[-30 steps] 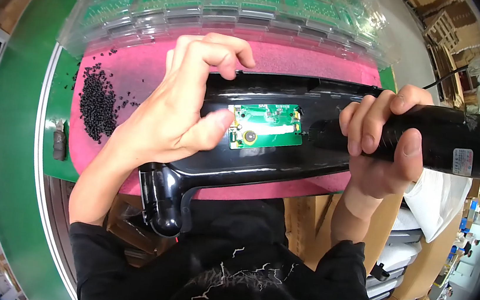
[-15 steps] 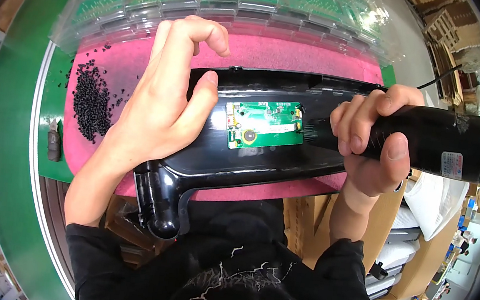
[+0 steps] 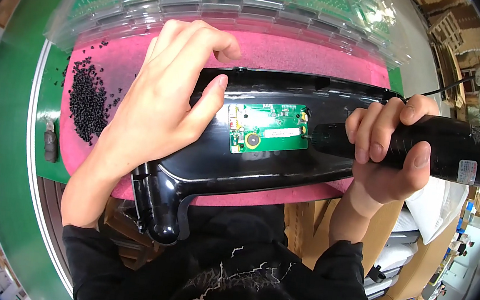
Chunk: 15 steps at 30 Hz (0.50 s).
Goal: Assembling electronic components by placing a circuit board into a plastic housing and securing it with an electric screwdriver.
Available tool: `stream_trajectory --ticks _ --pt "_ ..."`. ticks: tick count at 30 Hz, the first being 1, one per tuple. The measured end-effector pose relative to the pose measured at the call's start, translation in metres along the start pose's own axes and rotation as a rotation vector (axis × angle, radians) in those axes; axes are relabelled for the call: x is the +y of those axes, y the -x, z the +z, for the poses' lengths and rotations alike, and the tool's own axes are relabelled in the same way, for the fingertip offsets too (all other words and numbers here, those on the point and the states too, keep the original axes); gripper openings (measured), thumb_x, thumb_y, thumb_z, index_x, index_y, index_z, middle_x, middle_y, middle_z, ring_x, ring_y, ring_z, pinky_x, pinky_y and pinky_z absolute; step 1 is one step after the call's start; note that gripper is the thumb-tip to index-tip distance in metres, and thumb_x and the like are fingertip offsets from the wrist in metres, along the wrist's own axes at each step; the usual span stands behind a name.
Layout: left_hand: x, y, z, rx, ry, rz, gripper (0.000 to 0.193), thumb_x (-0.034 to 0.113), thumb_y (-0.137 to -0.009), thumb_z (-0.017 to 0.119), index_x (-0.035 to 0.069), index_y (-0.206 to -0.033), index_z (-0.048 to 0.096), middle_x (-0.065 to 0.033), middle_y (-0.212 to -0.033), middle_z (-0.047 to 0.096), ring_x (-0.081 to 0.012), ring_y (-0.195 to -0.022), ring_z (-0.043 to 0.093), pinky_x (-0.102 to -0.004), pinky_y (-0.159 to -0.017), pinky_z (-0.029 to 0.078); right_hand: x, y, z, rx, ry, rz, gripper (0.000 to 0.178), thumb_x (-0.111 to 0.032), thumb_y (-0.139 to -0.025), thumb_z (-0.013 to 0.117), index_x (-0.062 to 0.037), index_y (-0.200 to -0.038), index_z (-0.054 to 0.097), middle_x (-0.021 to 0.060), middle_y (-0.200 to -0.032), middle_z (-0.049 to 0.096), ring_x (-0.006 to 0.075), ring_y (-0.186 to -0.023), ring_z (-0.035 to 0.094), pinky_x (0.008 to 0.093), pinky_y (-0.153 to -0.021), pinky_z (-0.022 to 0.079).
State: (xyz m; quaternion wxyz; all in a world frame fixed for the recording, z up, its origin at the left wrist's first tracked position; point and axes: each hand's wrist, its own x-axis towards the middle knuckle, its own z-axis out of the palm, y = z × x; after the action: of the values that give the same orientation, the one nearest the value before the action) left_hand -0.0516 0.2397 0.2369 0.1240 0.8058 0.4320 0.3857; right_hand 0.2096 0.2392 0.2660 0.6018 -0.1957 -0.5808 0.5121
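Observation:
A glossy black plastic housing (image 3: 237,178) lies across the pink mat, with a rounded stub at its lower left. On it rests a green circuit board (image 3: 270,131). My left hand (image 3: 166,97) hovers over or rests on the housing's left part, thumb and forefinger apart and nothing between them; whether the palm touches cannot be told. My right hand (image 3: 387,158) is wrapped round a thick black cylindrical electric screwdriver (image 3: 453,149), held nearly level. Its narrow end points left and sits beside the board's right edge. The contact at its tip is too small to make out.
A heap of small black screws (image 3: 86,103) covers the left of the pink mat (image 3: 316,55). Clear plastic trays (image 3: 244,8) with green boards are stacked at the back. A small dark tool (image 3: 50,143) lies at far left. Cardboard boxes (image 3: 353,252) stand at lower right.
My right hand has moved a little right with the screwdriver, whose narrow end shows more plainly beside the board. My left hand has shifted slightly right over the housing.

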Motion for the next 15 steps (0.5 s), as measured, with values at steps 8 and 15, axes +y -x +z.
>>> stream_trajectory --ticks 8,15 --pt "-0.003 -0.001 0.0 -0.037 -0.087 -0.023 0.022 -0.002 -0.082 0.06 -0.001 -0.103 0.056 -0.0128 -0.097 0.059 -0.0289 -0.092 0.057 -0.0383 -0.091 0.043 0.002 -0.005 0.008 -0.038 0.149 0.094 0.039 -0.039 -0.086 0.063 -0.0076 -0.099 0.045 -0.0005 -0.058 0.045 0.0105 -0.043 0.04 0.0273 -0.047 0.036" --pt "-0.007 0.002 -0.005 -0.159 -0.061 -0.179 0.018 0.004 -0.086 0.061 -0.001 -0.103 0.058 -0.0151 -0.093 0.062 -0.0329 -0.089 0.061 -0.0394 -0.082 0.048 0.005 -0.007 0.015 -0.101 0.139 0.103 0.039 -0.039 -0.088 0.064 -0.007 -0.099 0.045 -0.0011 -0.058 0.044 0.0099 -0.043 0.039 0.0259 -0.045 0.035"
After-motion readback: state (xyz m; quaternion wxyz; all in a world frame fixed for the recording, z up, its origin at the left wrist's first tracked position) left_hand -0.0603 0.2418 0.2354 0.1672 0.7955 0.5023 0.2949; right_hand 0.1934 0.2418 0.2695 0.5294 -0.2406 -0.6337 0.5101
